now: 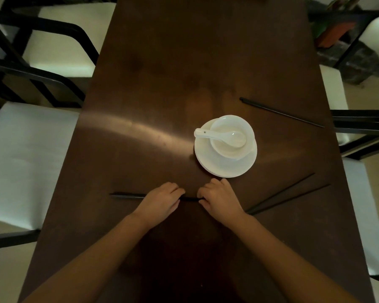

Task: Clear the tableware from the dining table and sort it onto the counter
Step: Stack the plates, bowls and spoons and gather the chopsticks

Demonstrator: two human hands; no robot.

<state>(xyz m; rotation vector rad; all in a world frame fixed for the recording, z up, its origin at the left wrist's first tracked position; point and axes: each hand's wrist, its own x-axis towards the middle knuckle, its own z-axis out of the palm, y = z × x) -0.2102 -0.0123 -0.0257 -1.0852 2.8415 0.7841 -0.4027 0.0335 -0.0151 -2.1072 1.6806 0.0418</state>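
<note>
A pair of black chopsticks (127, 195) lies crosswise on the dark wooden table (153, 88) near me. My left hand (162, 200) rests over their middle and my right hand (219, 197) covers their right end, fingers curled down on them. Just beyond my right hand stands a stack of white plates (223, 165) with a white bowl (232, 130) on top and a white spoon (221, 136) lying in the bowl. A second black pair (284, 195) lies splayed to the right. A third pair (280, 111) lies at the far right.
White-cushioned chairs with black frames stand along the left side (26, 149) and the right side (359, 193). A potted plant (335, 29) sits on the floor at the back right.
</note>
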